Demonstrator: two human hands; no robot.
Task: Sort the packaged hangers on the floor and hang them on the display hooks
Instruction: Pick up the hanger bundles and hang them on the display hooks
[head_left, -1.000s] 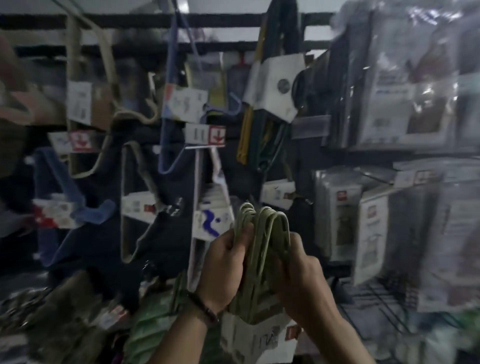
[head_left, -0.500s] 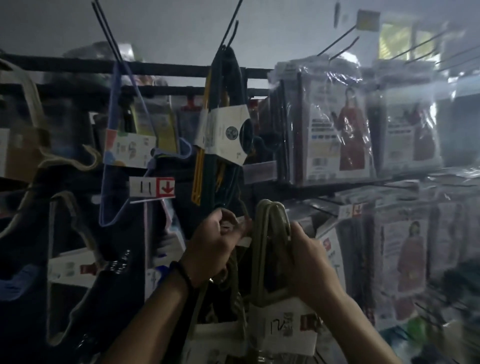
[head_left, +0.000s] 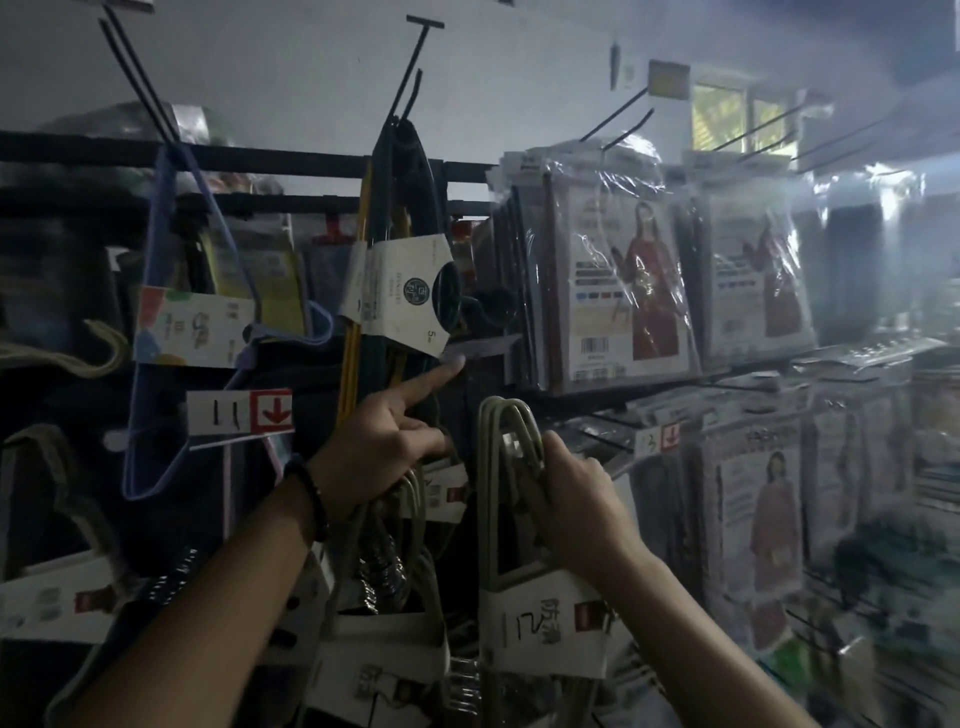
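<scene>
Clasping the beige hanger pack (head_left: 540, 623) just under its hooks, the right grip (head_left: 571, 504) held it upright before the display rack (head_left: 311, 163), seemingly keeping the hooks free for hanging. The left grip (head_left: 379, 447) pointed upward with its index finger, and I could not tell whether its curled fingers held anything.

Dim in here, folks. The one bright spot is a small window (head_left: 727, 117) high up, with green showing through its panes. Left of the window stretches a plain pale wall (head_left: 311, 78), grey in the gloom. Below and left of the window, black horizontal rails (head_left: 291, 161) cross the display rack. Right beneath the window, rows of plastic-wrapped garment packs (head_left: 623, 291) catch the glare, film shining white. Below and right of the window, a bluish haze washes things out. Far down-left of it, a white price tag (head_left: 240, 419) reads 11 beside a red down-arrow.
</scene>
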